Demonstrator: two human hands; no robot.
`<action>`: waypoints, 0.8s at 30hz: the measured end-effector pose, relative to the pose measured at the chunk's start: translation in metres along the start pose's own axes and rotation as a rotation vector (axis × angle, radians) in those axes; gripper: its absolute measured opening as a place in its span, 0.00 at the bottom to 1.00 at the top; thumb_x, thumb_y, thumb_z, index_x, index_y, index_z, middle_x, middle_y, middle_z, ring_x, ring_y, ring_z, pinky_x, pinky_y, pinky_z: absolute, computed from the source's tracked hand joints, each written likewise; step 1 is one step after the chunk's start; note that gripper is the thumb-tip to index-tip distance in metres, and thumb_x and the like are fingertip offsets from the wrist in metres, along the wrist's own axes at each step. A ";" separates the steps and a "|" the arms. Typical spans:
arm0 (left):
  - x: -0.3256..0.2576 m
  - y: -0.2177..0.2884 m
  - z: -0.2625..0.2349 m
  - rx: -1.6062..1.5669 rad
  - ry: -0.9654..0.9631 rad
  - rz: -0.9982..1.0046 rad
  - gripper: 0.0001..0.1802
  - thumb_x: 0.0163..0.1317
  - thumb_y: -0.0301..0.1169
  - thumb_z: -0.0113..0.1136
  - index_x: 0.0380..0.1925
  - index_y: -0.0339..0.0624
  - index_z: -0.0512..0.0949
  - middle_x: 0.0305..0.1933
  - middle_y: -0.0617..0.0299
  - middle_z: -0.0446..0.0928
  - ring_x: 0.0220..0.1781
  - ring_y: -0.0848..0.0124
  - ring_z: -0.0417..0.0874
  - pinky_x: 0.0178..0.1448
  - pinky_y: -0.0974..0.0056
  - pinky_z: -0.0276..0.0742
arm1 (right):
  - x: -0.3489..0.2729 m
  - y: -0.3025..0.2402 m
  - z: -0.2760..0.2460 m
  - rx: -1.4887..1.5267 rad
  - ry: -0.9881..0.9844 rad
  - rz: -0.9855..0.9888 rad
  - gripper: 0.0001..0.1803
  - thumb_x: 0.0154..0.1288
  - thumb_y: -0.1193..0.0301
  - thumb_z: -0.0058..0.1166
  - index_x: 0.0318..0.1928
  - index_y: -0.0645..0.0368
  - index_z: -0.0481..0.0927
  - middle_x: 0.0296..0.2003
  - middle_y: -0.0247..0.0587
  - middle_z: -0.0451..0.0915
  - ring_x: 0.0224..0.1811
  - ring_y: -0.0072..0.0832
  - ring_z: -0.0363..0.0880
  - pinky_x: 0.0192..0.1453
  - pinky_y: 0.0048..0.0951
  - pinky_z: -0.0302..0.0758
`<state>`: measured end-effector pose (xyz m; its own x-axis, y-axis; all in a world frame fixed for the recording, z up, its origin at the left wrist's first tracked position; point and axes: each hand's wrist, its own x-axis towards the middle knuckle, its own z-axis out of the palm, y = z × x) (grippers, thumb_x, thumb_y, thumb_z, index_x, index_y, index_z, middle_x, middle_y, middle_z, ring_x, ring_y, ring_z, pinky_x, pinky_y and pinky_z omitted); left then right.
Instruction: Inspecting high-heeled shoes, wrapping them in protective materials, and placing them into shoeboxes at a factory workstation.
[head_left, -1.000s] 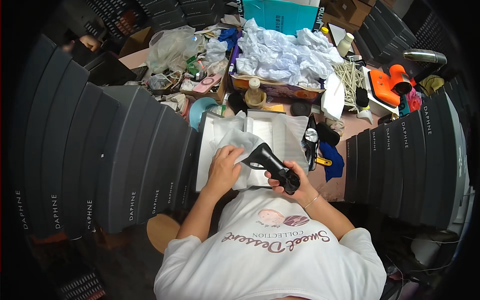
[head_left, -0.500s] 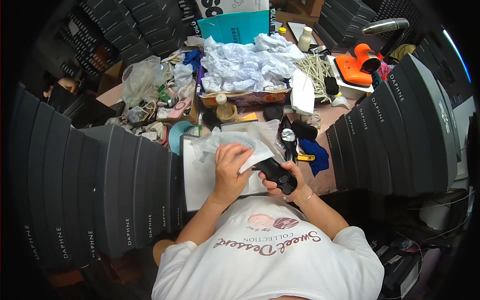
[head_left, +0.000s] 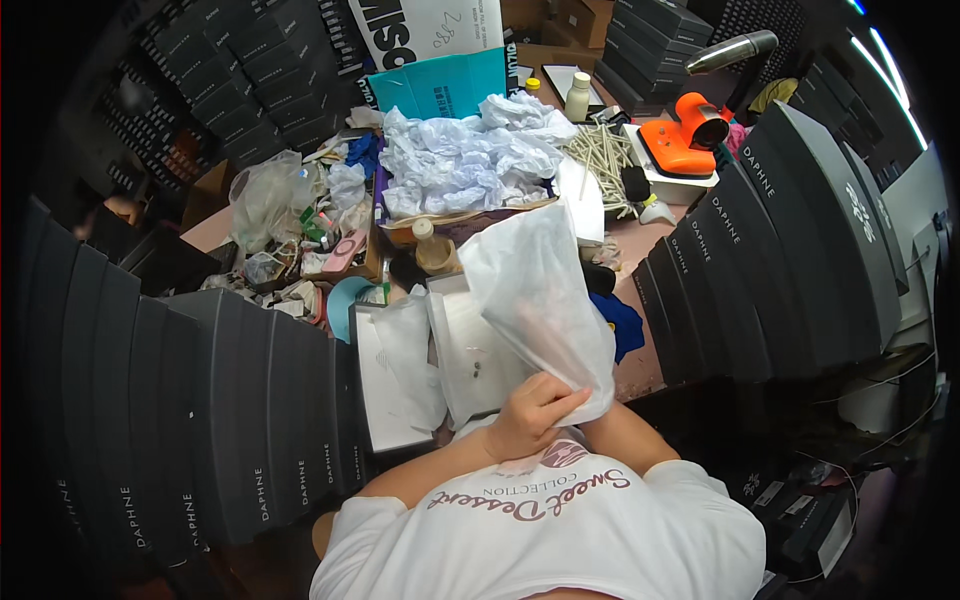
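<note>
The left hand has its fingers clamped on the lower edge of a thin, white, translucent bag, which hides the right hand; I cannot tell how those fingers stand. It slants over an open, white-lined box at the pink worktop's near edge.

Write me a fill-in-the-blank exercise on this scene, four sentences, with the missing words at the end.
1. The left hand grips the near end of a bag whose colour is ____.
2. That bag hides the person's ____ hand from view.
3. The cloth showing just to the right of the bag is ____.
4. The gadget sitting on a white box beyond the bag is bright ____.

Missing words: white; right; blue; orange.
</note>
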<state>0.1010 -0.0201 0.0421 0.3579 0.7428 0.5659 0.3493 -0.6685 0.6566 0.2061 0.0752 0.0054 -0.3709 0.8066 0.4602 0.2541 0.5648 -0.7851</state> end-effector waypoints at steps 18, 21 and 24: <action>-0.004 -0.091 -0.114 -0.423 1.025 -0.661 0.20 0.54 0.25 0.66 0.47 0.33 0.73 0.45 0.60 0.78 0.44 0.71 0.79 0.52 0.64 0.75 | 0.004 0.002 -0.006 0.667 -0.506 0.682 0.32 0.64 0.67 0.51 0.66 0.58 0.59 0.64 0.50 0.63 0.67 0.41 0.63 0.67 0.41 0.62; -0.028 -0.093 -0.038 -0.083 0.673 -0.743 0.26 0.49 0.24 0.66 0.50 0.31 0.72 0.35 0.57 0.79 0.37 0.68 0.80 0.44 0.67 0.76 | 0.004 0.013 0.008 1.161 -0.099 0.724 0.32 0.67 0.63 0.53 0.66 0.57 0.58 0.64 0.40 0.63 0.63 0.32 0.67 0.63 0.36 0.69; -0.022 -0.066 -0.006 -0.150 -0.042 -0.485 0.42 0.49 0.32 0.70 0.63 0.35 0.60 0.55 0.47 0.69 0.60 0.54 0.71 0.63 0.57 0.66 | -0.015 0.030 0.000 1.127 0.369 0.834 0.23 0.71 0.67 0.46 0.64 0.56 0.62 0.55 0.39 0.73 0.57 0.32 0.73 0.60 0.37 0.73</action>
<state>0.0647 0.0079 -0.0109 0.2211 0.9622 0.1592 0.3571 -0.2317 0.9048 0.2192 0.0798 -0.0257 -0.1782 0.9224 -0.3427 -0.6118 -0.3766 -0.6956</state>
